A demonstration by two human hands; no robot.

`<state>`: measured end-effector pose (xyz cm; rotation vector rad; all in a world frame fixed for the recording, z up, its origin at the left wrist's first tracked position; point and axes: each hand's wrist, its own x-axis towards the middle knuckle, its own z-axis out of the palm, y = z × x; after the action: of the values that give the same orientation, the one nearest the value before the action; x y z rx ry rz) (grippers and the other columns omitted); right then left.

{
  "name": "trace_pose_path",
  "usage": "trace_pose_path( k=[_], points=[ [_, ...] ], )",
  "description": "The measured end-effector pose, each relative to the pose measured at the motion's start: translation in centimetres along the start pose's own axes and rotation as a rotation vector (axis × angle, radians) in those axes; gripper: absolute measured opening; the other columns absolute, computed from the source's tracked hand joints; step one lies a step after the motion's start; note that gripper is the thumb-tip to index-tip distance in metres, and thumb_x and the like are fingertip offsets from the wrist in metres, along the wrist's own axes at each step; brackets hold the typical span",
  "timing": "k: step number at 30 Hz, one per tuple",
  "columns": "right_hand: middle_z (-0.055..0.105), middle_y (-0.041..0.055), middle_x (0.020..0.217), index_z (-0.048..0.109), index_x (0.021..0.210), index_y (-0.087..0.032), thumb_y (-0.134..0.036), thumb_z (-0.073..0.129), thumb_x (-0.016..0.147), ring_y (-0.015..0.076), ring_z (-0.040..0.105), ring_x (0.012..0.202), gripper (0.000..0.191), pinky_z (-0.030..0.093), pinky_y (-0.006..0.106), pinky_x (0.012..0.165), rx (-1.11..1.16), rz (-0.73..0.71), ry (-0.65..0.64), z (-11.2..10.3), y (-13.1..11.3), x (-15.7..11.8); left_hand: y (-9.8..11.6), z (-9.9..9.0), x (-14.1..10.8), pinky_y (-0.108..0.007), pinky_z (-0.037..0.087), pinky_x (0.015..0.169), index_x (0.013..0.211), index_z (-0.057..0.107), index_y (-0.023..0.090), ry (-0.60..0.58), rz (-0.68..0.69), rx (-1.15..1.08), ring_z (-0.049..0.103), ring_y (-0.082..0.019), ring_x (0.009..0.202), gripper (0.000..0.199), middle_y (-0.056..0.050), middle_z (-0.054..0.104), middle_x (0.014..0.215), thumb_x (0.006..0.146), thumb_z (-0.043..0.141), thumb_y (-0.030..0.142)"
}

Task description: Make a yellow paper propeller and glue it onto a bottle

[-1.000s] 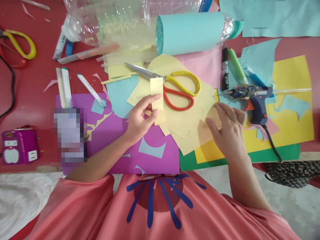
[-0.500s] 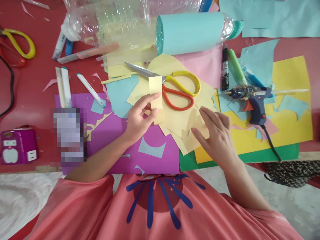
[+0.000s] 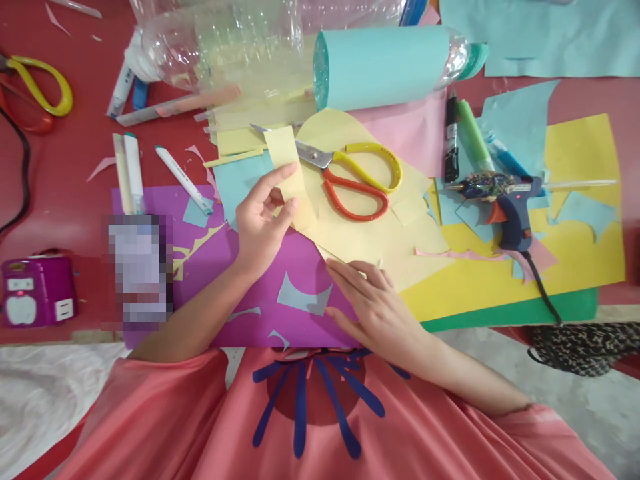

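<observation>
Paper strip (image 3: 281,145) lies pinched in the left hand (image 3: 260,227), long axis pointing away from the body, far end leaning left; right hand (image 3: 375,307), fingers extended, rests farther off, nearer the body and rightward.

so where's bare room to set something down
Red tabletop between black cable and purple sheet, above purple box; yellow paper sheet below blue scrap, right of the navy glue gun. Crowded: the middle, with cream paper and red-and-yellow-handled scissors.
</observation>
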<state>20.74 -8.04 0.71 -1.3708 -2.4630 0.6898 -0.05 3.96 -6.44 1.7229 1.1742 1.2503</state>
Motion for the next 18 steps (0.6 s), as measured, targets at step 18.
trace_pose_path(
  k=[18],
  points=[
    [0.076,0.014,0.118,0.067,0.109,-0.018,-0.025,0.048,0.101,0.0274,0.07,0.104,0.021,0.059,0.046,0.087,-0.063,0.116,0.2,-3.3,3.6,-2.0,0.2,0.0,-0.1,-0.035,0.063,0.078,0.132,0.062,0.035,0.015,-0.041,-0.015,0.067,-0.017,0.087,0.043,-0.004,0.071,0.12,0.093,0.063,0.052]
  ],
)
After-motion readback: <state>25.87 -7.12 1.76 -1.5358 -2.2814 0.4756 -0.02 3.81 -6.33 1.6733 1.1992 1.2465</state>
